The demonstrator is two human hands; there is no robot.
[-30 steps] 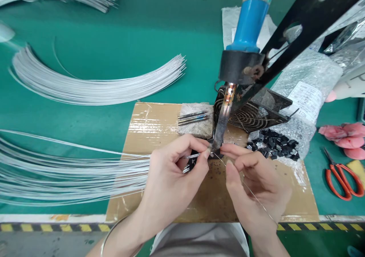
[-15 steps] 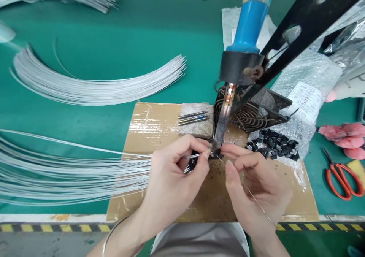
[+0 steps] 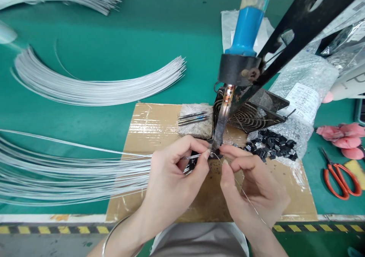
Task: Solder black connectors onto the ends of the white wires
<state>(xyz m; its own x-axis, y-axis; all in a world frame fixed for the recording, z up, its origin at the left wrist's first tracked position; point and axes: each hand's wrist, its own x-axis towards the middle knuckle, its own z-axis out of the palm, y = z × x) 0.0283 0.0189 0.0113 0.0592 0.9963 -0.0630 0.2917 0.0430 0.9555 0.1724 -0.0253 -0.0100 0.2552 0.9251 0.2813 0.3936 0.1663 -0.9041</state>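
Observation:
My left hand (image 3: 173,179) pinches a thin white wire (image 3: 94,146) near its end, just under the tip of a soldering iron (image 3: 221,126). My right hand (image 3: 253,186) holds a strand of solder wire (image 3: 248,200) between thumb and fingers; its end reaches the same spot at the tip. The fingertips of both hands nearly meet there, and the joint itself is too small to make out. More white wires (image 3: 122,177) fan out to the left, their ends partly hidden behind my left hand.
A black metal arm (image 3: 299,32) holds the iron from the upper right. Behind it lies a black fan guard (image 3: 251,114). Small black pieces (image 3: 273,145), red-handled scissors (image 3: 342,179), a stained pad (image 3: 196,129) and a curved wire bundle (image 3: 99,89) surround the cardboard (image 3: 148,127).
My right hand has shifted slightly left, bringing the solder closer to the iron tip. The view has moved a little; my left hand stays in place.

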